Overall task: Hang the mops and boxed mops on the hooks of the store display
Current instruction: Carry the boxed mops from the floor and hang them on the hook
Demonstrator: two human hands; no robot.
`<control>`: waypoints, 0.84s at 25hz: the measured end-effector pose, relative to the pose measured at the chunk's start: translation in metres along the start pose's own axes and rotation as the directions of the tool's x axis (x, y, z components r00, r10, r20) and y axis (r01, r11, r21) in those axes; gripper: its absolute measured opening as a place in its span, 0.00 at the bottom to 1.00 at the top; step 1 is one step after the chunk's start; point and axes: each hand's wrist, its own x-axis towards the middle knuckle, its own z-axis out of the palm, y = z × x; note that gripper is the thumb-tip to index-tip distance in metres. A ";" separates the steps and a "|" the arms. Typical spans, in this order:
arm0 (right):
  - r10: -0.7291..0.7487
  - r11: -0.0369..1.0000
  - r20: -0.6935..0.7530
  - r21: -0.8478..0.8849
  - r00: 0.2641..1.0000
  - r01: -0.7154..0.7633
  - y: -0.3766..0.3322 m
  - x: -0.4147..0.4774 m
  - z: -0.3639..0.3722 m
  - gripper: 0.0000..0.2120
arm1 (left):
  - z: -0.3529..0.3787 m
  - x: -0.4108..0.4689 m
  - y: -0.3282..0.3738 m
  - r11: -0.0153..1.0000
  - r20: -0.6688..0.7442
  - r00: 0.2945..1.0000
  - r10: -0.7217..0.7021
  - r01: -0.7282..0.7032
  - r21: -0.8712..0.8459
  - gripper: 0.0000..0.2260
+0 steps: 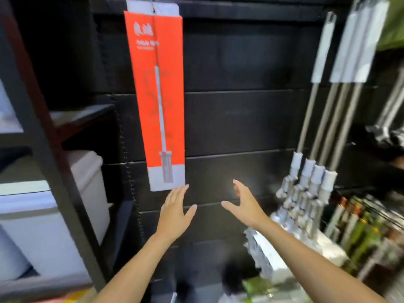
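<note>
Your left hand (175, 212) is spread flat with the fingers straight. Its fingertips (183, 188) sit right at the lower corner of the red boxed mop (159, 95); with the blur, they may be touching the card or stopping just short of it. Your right hand (244, 205) is well apart from the left, fingers loosely fanned and thumb out, holding nothing in front of the black display panel (240, 119).

The boxed mop hangs slightly tilted from a hook (153, 6) at the top of the panel. Off to your right, a row of loose mops (314, 171) hangs by the handles. On your left stands a dark shelf frame (43, 138) with white bins (87, 182).

This box looks hung, so the step in hand seems to be steadying it so it hangs quietly. Next you need another mop or box in your hands, raised with its hang hole lined up to a hook.
</note>
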 end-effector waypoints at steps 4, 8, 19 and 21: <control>0.210 0.977 -0.058 -0.005 0.976 -0.211 0.096 -0.094 -0.014 0.41 | 0.094 -0.076 0.019 0.998 0.267 0.961 0.068 -0.069 -0.005 0.32; 0.341 0.934 -0.082 -0.082 0.937 -0.347 0.172 -0.196 -0.056 0.39 | 0.174 -0.145 0.070 0.985 0.468 0.870 0.155 -0.171 -0.009 0.32; 0.647 0.685 -0.249 -0.225 0.721 -0.692 0.329 -0.507 -0.214 0.38 | 0.361 -0.323 0.287 0.886 0.768 0.513 0.382 -0.441 -0.146 0.32; 0.687 0.643 -0.274 -0.202 0.673 -0.739 0.352 -0.559 -0.248 0.38 | 0.393 -0.352 0.335 0.858 0.792 0.452 0.410 -0.484 -0.168 0.32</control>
